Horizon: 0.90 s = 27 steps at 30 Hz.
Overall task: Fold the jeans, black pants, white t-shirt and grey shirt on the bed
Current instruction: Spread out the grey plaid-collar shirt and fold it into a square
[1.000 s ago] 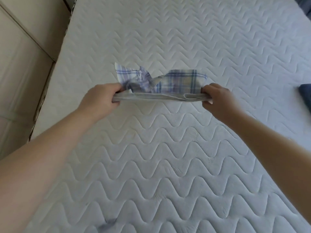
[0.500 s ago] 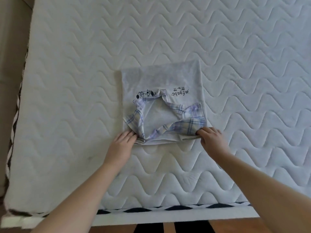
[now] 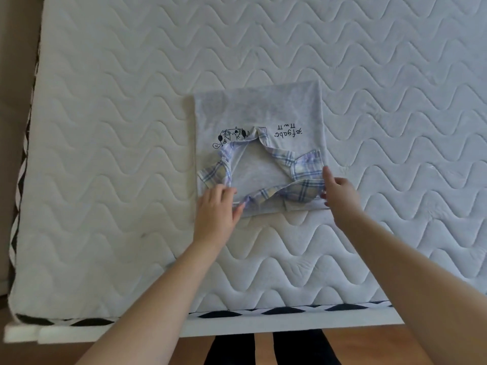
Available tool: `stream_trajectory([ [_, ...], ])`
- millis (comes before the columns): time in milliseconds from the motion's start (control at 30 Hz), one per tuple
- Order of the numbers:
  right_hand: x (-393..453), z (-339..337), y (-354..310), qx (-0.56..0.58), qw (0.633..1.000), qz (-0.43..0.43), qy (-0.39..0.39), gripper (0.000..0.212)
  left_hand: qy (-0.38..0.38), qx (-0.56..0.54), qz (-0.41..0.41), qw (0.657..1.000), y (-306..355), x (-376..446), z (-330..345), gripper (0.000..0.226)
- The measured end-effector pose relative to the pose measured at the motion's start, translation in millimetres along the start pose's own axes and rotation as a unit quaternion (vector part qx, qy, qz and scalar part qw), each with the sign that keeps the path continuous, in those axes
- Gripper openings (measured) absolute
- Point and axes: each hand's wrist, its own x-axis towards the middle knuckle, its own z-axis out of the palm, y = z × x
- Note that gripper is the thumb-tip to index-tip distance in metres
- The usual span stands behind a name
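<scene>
Left hand [image 3: 216, 206] rests flat, fingers relaxed, on near-left corner of the grey shirt [image 3: 259, 111]. Right hand [image 3: 340, 191] touches its right edge, fingers extended, grasping nothing. Shirt lies as folded square with plaid collar [image 3: 295, 191] up, near the bed [image 3: 105, 154] edge. Judged: this garment nearly done; jeans, black pants, white t-shirt not in view.

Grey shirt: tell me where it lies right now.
In the head view the grey shirt lies folded flat on the mattress, just right of centre, its near plaid-collar edge between the left hand and right hand.
</scene>
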Motion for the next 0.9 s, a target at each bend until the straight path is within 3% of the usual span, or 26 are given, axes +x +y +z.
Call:
stream_trajectory([
  [100,5.6,10.6,-13.2,-0.004,0.998,0.055,-0.027,0.050,-0.063,0.003,0.096,0.993,18.8,16.0,8.3,0.040],
  [233,11.0,13.2,-18.2,0.072,0.989,0.115,-0.051,0.023,-0.202,0.006,0.061,0.978,39.4,36.4,22.8,0.060],
  [300,9.1,7.9,-17.1,0.172,0.974,0.131,-0.071,0.010,-0.224,-0.044,0.026,0.973,44.2,41.0,24.9,0.056],
  [400,3.1,-3.5,-13.4,0.341,0.922,0.131,-0.129,0.013,-0.190,-0.171,-0.045,0.966,49.2,40.6,23.3,0.042],
  [467,0.6,-10.3,-9.2,0.418,0.883,0.123,-0.175,0.018,-0.168,-0.193,-0.063,0.965,50.6,40.5,22.7,0.034],
  [667,-5.4,-20.9,-3.1,0.575,0.782,0.105,-0.217,0.026,-0.135,-0.173,-0.005,0.976,53.7,37.4,21.8,0.016],
  [833,0.6,-15.2,-2.7,0.628,0.734,0.184,-0.182,0.017,-0.047,-0.117,0.076,0.989,55.4,32.7,11.6,0.014],
  [900,7.6,-9.5,-2.1,0.607,0.745,0.209,-0.180,0.014,-0.001,-0.102,0.120,0.988,55.0,30.5,8.2,0.020],
])
